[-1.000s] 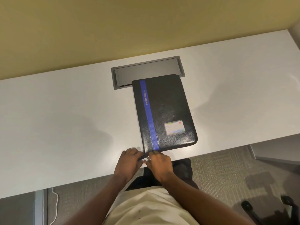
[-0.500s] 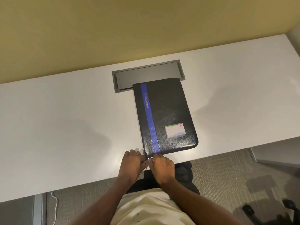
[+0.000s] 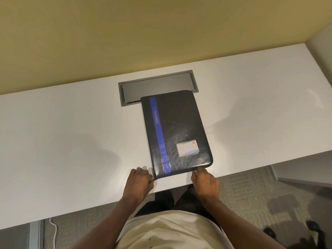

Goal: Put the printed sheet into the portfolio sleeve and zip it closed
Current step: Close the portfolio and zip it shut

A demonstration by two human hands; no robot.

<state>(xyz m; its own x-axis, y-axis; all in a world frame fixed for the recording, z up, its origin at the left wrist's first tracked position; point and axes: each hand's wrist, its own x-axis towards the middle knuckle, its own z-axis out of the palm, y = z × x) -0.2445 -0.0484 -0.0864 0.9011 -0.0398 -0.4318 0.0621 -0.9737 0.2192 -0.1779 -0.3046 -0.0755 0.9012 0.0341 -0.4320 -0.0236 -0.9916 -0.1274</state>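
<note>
Lying closed on the white desk (image 3: 71, 141), my one black portfolio (image 3: 179, 130) overlaps one grey cable hatch (image 3: 154, 85). My left hand (image 3: 139, 182) pinches its near left corner; my right hand (image 3: 204, 182) touches the near edge, fingers' grip unclear.

1 head view (worn) looks steeply down.

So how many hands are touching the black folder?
2. The left hand is at the black folder's near left corner; the right hand is at its near edge, by the right corner.
</note>
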